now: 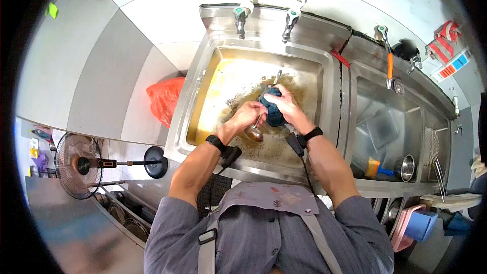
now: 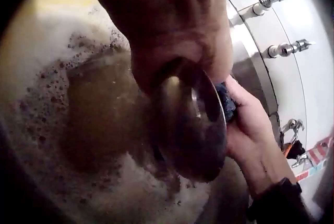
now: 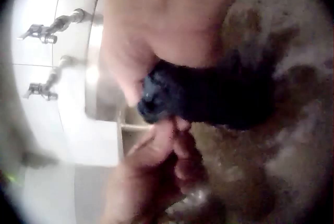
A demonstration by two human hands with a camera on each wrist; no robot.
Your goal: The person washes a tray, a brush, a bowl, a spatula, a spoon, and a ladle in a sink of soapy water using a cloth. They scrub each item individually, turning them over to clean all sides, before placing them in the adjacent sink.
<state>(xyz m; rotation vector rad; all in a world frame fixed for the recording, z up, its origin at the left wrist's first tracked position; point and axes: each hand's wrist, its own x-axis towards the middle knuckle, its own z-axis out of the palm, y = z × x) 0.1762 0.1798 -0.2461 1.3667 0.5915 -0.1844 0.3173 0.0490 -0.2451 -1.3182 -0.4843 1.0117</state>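
Observation:
Over the soapy water, my left hand (image 1: 248, 113) pinches a large metal spoon (image 1: 254, 134) by the handle near its bowl. The shiny bowl (image 2: 193, 125) hangs below the fingers, large in the left wrist view. My right hand (image 1: 285, 103) grips a dark blue cloth (image 1: 274, 116) bunched around the handle. Above the cloth a metal handle end (image 1: 278, 75) sticks out; the stretch between is hidden. In the right wrist view the wet cloth (image 3: 203, 96) hangs from the right hand, touching the left fingertips.
A steel sink (image 1: 332, 86) holds cloudy, foamy water below two taps (image 1: 290, 20). To its right, a second basin (image 1: 365, 96) contains a clear tub (image 1: 383, 128), a brush (image 1: 375, 167) and a steel pot (image 1: 407, 167). An orange bag (image 1: 165, 101) and a fan (image 1: 80, 165) are left.

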